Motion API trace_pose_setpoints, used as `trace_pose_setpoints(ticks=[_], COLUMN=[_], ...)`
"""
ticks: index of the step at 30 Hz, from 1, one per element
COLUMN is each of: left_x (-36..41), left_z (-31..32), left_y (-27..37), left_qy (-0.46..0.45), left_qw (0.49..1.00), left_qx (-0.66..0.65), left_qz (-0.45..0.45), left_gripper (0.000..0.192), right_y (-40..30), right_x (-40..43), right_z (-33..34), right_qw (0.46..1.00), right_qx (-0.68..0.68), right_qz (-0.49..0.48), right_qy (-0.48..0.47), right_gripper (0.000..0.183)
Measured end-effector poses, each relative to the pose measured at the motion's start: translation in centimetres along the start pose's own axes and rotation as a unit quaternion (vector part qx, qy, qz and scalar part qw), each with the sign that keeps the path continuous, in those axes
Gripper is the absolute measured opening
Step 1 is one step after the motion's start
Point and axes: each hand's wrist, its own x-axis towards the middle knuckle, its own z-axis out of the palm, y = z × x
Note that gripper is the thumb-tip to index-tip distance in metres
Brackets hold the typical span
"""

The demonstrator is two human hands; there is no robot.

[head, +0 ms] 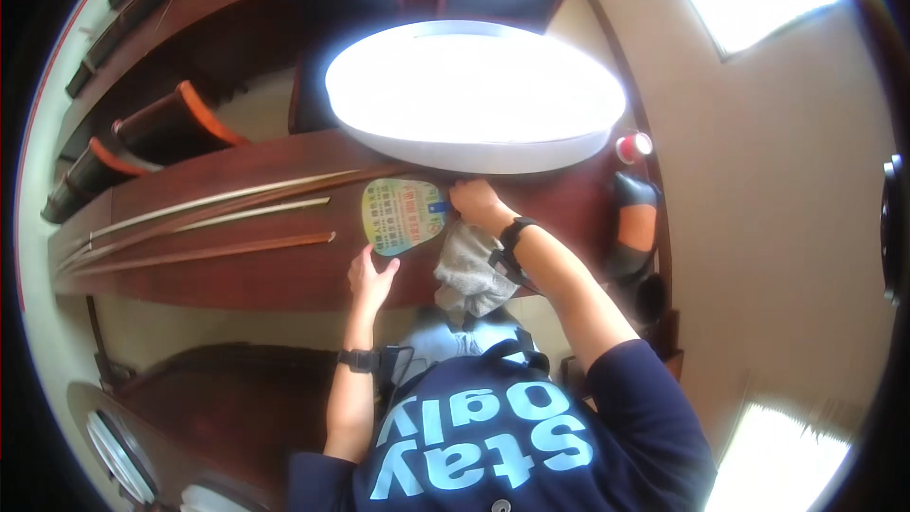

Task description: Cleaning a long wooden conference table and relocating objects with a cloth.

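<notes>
A printed hand fan (pixel 399 220), rounded and green-yellow with writing, lies over the dark red wooden table (pixel 234 277). At its blue handle end, my right hand (pixel 475 200) has its fingers curled in, and the rest of the handle is hidden there. My left hand (pixel 371 281) is at the lower left rim of the fan, index fingertip at the edge and thumb spread away. Beneath my right wrist, a crumpled grey cloth (pixel 473 270) hangs over the near table edge. Both wrists wear black straps.
Several long thin wooden strips (pixel 234 249) lie on the table at left. A large round white lamp or tray-like object (pixel 469 149), very bright, stands beyond the hands. A red and white cup-like item (pixel 633 148) and a black-and-orange object (pixel 636 224) are at right. Chairs (pixel 178 121) stand across the table.
</notes>
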Motion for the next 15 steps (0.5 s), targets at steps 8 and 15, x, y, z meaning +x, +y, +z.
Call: trace_pose_setpoints(ticks=[8, 15], left_x=[-0.1, 0.5], left_z=[2.4, 2.7], left_y=[1.3, 4.4], left_qy=[0.044, 0.093], left_qw=[0.991, 0.982], left_qx=[0.072, 0.033], left_qz=[0.106, 0.164], left_gripper=[0.065, 0.059], right_y=[1.0, 3.7], right_x=[-1.9, -11.1], right_z=[-0.5, -2.1], right_qw=[0.999, 0.978], right_qx=[0.047, 0.166], right_qz=[0.024, 0.093], right_qy=[0.004, 0.086], right_gripper=[0.022, 0.015])
